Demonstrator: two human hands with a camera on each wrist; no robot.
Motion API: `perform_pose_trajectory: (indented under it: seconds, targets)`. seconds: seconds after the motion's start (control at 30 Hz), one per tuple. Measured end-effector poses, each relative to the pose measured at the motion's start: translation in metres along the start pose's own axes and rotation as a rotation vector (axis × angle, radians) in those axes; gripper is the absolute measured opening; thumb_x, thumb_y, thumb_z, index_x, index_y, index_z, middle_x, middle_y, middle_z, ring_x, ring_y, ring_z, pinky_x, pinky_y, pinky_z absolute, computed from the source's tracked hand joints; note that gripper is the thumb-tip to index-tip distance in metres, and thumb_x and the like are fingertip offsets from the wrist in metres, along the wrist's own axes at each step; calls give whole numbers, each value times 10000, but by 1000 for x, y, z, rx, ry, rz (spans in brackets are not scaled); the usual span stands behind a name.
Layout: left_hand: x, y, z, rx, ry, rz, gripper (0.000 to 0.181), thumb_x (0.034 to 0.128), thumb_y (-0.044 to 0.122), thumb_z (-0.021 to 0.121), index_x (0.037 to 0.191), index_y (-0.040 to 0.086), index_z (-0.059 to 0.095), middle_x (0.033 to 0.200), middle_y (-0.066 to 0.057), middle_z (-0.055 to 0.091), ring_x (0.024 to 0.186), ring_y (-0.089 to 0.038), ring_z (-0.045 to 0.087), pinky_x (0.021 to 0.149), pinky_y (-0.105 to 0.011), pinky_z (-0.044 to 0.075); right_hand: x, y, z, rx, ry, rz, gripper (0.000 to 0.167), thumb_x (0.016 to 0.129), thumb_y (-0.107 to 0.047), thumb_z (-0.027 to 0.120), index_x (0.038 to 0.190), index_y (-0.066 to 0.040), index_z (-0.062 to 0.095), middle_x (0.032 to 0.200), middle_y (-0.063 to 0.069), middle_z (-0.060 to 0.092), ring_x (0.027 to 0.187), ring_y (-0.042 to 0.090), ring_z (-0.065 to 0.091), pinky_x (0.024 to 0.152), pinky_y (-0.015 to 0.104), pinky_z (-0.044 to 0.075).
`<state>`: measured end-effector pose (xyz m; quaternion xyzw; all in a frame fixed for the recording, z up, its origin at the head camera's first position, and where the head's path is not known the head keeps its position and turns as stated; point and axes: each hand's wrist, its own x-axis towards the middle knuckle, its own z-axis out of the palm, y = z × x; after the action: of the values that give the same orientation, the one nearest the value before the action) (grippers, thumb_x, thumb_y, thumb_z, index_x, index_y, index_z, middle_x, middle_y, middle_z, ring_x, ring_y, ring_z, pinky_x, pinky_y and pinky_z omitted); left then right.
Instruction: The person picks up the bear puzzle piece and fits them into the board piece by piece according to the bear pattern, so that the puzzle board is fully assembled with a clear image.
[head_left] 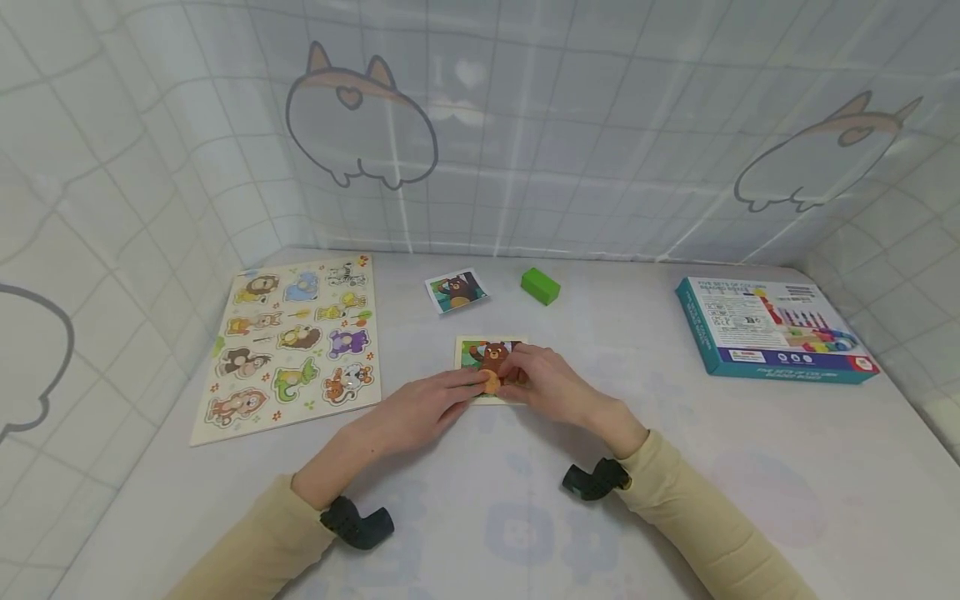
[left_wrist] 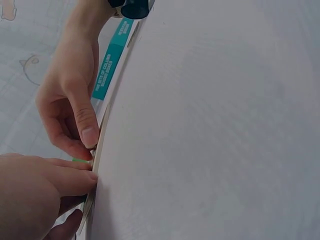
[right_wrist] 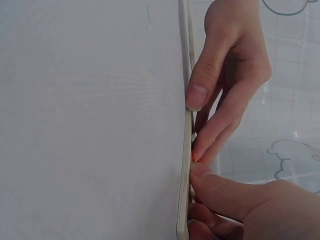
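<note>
A small bear puzzle point(head_left: 468, 343) with a cream border lies on the table before me. My left hand point(head_left: 423, 408) reaches in from the left with fairly straight fingers, their tips touching the bear's orange belly point(head_left: 491, 382). On the other side, my right hand point(head_left: 551, 387) has its thumb and fingers bent together at the bear's right part, pinching a puzzle piece that they mostly hide. In the right wrist view the puzzle's edge point(right_wrist: 184, 200) is seen side-on, below the fingertips of both hands.
Behind the puzzle lie a bear picture card point(head_left: 456, 291) and a green block point(head_left: 540, 286). An animal puzzle board point(head_left: 292, 333) is at left. A teal and white box point(head_left: 772, 329) lies at right. Tiled-pattern cloth walls point(head_left: 555, 167) rise at the back and sides.
</note>
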<state>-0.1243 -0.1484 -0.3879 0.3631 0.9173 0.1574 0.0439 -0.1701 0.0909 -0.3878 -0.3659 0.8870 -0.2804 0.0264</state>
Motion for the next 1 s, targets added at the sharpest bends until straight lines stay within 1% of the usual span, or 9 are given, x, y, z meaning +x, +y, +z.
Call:
perform_pose_trajectory:
  seconds: [0.37,0.6,0.7,0.9,1.0]
  targets:
    - [2,1,1,-41,14,-19,411,1042,186,542,1450,130,541,1553,-14,455,1409,-229,459,1121,-420,436,-1,1,-2,-7,-5,19,165,892,-183,768,991,-67,705,885,6,627,753,91,541,667,225,460]
    - [3,3,0,-37,12,-10,404,1039,186,548,1440,141,555,1552,-30,456,1401,-242,468,1111,-432,445,-1,-2,-4,0,-14,33,173,893,-175,765,1004,-56,709,894,21,637,769,105,551,677,225,461]
    - [4,5,1,-38,12,-17,407,1039,192,547,1443,142,552,1545,-36,465,1393,-252,478,1103,-444,453,-2,-4,-4,1,-20,47,178,897,-175,759,1013,-49,709,899,25,639,774,109,548,682,231,460]
    - [5,6,2,-22,32,-63,387,1024,192,576,1407,139,592,1479,-44,539,1338,-261,535,1063,-458,489,0,-8,-2,-25,-46,63,211,912,-187,743,1048,-30,705,928,36,630,788,118,533,701,242,456]
    - [8,8,1,-5,46,-62,370,1015,191,590,1380,138,617,1433,-45,579,1300,-249,569,1030,-443,517,-4,-11,-6,-49,-76,73,258,908,-193,747,1099,-27,700,972,39,631,827,133,538,747,286,475]
